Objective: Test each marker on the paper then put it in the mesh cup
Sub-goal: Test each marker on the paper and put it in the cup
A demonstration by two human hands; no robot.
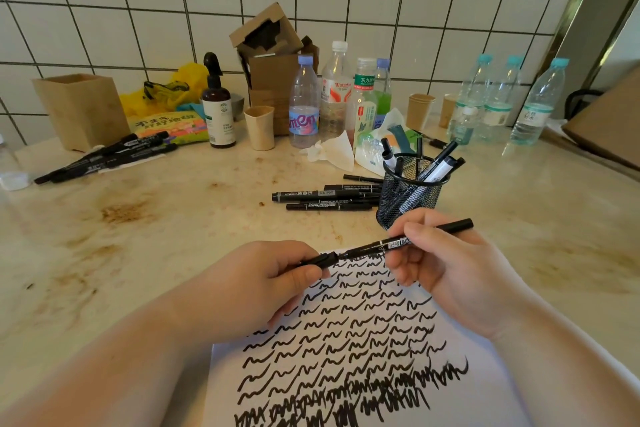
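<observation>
My right hand (446, 267) grips a thin black marker (384, 245) by its barrel, held level above the top edge of the white paper (491, 388). My left hand (263, 284) pinches the marker's cap (320, 259) at the left end, right against the marker's tip. The paper is covered with rows of black squiggles. A black mesh cup (408, 192) stands just beyond my right hand with several markers upright in it. A few black markers (322, 199) lie on the counter left of the cup. Another bunch of markers (110, 156) lies at the far left.
Plastic bottles (304, 104), paper cups (260, 126), a brown spray bottle (216, 107), cardboard boxes (83, 107), a crumpled tissue (332, 151) and snack bags (169, 126) crowd the back of the stained stone counter (173, 218) along the tiled wall. More water bottles (533, 104) stand at the back right.
</observation>
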